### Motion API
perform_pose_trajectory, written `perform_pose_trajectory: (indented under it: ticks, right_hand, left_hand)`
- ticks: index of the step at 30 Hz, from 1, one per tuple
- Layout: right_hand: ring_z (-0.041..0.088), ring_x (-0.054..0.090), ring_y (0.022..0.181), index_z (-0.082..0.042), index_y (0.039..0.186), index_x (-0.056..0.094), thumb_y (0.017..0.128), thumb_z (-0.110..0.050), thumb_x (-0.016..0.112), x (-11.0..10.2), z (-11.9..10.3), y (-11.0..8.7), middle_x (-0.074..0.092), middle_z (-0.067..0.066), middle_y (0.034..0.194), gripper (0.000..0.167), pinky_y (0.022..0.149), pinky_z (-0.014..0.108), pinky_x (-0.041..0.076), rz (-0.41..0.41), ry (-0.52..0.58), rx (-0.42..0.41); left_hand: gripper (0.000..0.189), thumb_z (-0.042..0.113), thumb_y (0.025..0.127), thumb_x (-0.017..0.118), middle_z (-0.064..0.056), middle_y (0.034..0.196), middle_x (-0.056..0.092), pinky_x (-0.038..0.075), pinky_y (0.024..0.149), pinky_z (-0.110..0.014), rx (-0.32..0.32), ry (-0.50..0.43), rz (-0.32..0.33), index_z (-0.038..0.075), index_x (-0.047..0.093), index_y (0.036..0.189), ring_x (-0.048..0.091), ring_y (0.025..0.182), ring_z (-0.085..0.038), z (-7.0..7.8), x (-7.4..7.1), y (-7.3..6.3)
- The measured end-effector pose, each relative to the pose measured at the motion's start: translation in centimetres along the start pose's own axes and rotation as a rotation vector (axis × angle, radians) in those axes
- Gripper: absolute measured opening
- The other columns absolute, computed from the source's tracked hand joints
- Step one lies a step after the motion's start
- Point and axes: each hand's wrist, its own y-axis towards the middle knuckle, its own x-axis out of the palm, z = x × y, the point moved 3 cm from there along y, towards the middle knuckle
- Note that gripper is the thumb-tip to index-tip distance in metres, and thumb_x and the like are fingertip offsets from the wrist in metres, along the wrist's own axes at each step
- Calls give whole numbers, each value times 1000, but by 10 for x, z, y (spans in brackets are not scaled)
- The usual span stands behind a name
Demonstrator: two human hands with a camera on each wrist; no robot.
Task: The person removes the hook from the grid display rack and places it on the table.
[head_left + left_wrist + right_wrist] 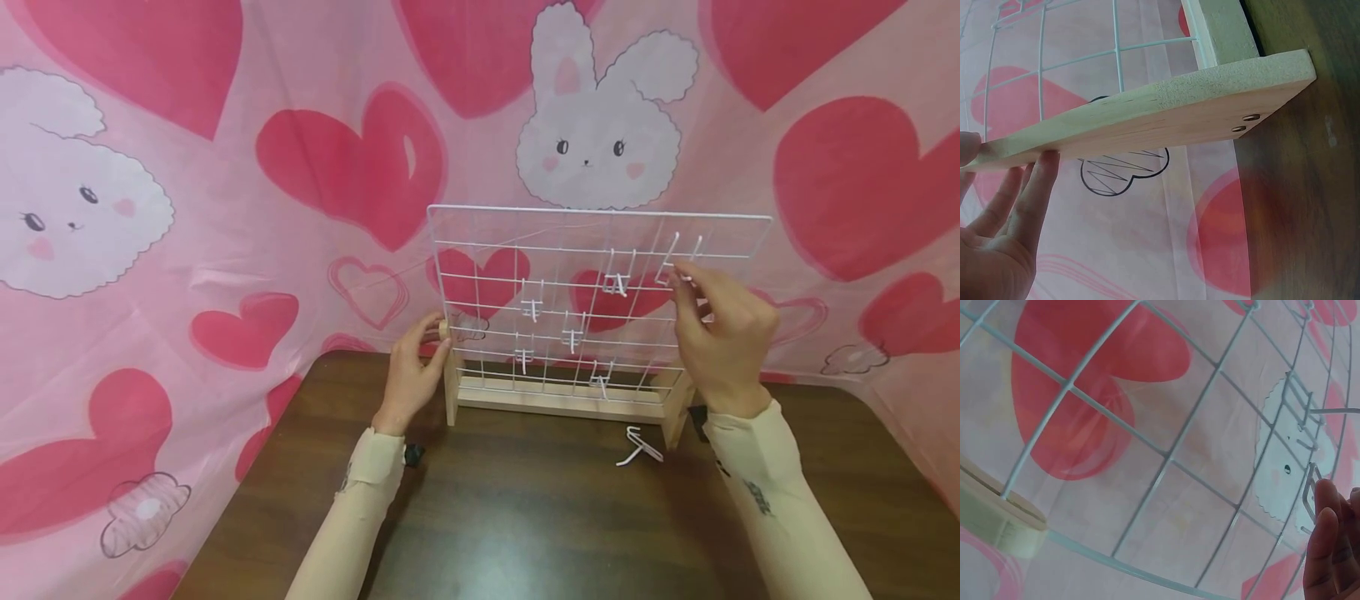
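Observation:
A white wire grid panel stands upright in a pale wooden stand. My left hand holds the stand's left side piece; in the left wrist view that wooden side lies between the thumb and the fingers. At the grid's upper right, my right hand pinches a white wire hook. Its prongs overlap the upper wires, and the right wrist view has the hook right at the grid. Several similar hooks hang across the panel.
A loose white hook lies on the dark wooden table before the stand. Small black objects sit near the left wrist and behind the right wrist. A pink cloth with hearts and rabbits hangs behind.

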Motion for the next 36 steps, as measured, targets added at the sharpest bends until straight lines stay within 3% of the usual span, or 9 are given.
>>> perform_pose_trajectory:
  ticks: [9, 15, 19, 26, 36]
  right_hand:
    - [33, 61, 55, 3, 95, 81, 92, -3, 72, -4, -5, -10, 76, 20, 77, 11, 70, 0, 34, 8, 17, -62]
    - [31, 57, 50, 3, 95, 81, 90, -3, 72, -5, -3, -21, 75, 20, 73, 12, 56, 21, 38, -5, -8, -95]
    - [31, 54, 49, 4, 95, 80, 90, -4, 72, -7, -2, -29, 72, 20, 70, 12, 53, 31, 36, -17, -3, -105]
    - [31, 57, 49, 4, 95, 79, 92, -7, 71, -10, -4, -41, 74, 20, 74, 14, 52, 35, 39, -43, -8, -119]
    - [29, 58, 48, 2, 96, 79, 95, -14, 68, -10, -1, -56, 72, 18, 69, 20, 47, 40, 41, -71, -17, -150]
  left_hand:
    - [40, 11, 101, 68, -19, 126, 71, 62, 94, -54, 15, 0, 3, 3, 60, 139, 72, 114, -36, 0, 1, 0]
    - [40, 12, 101, 67, -18, 127, 71, 63, 90, -51, 10, 1, -5, 5, 60, 140, 72, 115, -36, 0, 2, 0]
    - [40, 11, 101, 67, -19, 128, 70, 63, 92, -53, 18, -2, -4, 4, 60, 140, 72, 115, -36, -1, 1, 0]
    - [40, 9, 101, 67, -21, 127, 70, 61, 91, -60, 31, -17, -4, 3, 59, 139, 72, 114, -39, 0, 1, 2]
    - [41, 8, 100, 68, -21, 126, 71, 62, 89, -60, 45, -14, 3, 2, 59, 139, 72, 113, -40, -1, 1, 1]
